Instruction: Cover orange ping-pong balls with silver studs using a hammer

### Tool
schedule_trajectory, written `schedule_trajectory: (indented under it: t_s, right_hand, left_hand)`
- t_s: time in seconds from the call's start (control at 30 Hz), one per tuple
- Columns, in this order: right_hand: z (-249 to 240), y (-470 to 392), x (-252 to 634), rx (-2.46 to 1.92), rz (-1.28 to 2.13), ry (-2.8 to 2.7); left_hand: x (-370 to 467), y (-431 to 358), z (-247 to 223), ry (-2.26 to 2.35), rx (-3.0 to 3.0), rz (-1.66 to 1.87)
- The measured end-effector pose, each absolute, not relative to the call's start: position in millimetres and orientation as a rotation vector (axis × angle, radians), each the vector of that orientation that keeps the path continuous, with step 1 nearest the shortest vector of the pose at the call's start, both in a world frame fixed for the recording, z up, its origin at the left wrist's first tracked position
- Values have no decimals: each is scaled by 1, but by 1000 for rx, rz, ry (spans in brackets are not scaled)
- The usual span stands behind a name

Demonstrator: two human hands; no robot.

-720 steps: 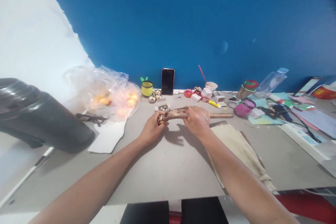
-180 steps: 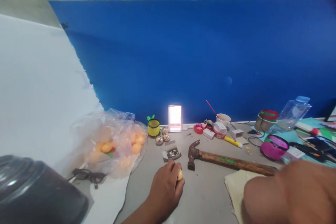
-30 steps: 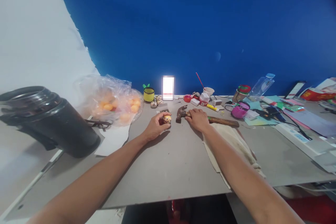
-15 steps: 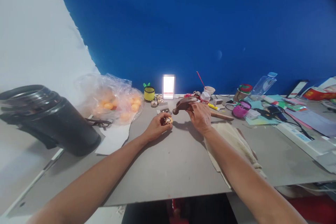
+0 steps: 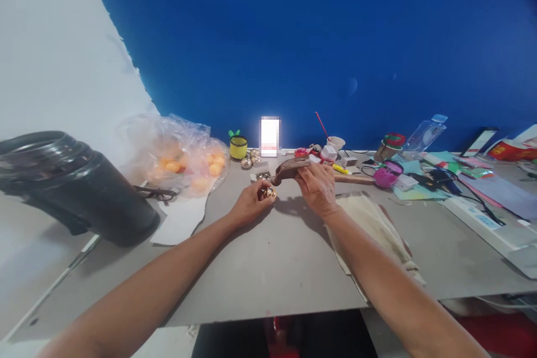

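Observation:
My left hand point(image 5: 248, 202) pinches a shiny gold ball point(image 5: 270, 193) against the desktop, fingers closed round its near and left sides. My right hand point(image 5: 318, 187) is wrapped round a hammer point(image 5: 289, 168) close to its head. The wooden handle stretches off to the right. The hammer's striking end hangs just above the ball, and I cannot tell whether they touch. Behind my left fingers lies a small dark, shiny piece point(image 5: 263, 176), too small to make out. Further back sit more shiny round balls point(image 5: 246, 162).
At left are a large black flask point(image 5: 96, 190), a plastic bag of orange fruit point(image 5: 184, 162) and white paper point(image 5: 178, 224). A lit phone screen point(image 5: 269, 137) stands by the wall. Right are a beige cloth point(image 5: 373, 229), a clear bottle point(image 5: 423, 137) and a power strip point(image 5: 482, 229).
The hammer's head has dipped and shifted slightly left, closer to the gold ball. My left hand keeps its hold on the ball, nearly still.

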State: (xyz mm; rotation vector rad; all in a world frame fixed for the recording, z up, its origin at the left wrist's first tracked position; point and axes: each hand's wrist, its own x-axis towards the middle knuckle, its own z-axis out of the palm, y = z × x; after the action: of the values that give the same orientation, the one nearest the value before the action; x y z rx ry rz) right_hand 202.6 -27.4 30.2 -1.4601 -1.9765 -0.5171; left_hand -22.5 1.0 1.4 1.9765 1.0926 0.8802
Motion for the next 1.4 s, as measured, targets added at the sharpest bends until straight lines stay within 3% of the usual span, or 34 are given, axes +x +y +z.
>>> schedule_trajectory:
  t_s: [0.3,1.4]
  right_hand:
    - [23,-24,201,-1282,-736,-1897]
    - [27,-26,199,-1255,-758,-2001]
  left_hand:
    - [-21,0,6,1127,2106,862]
    - [-21,-2,5,1085,2082,823]
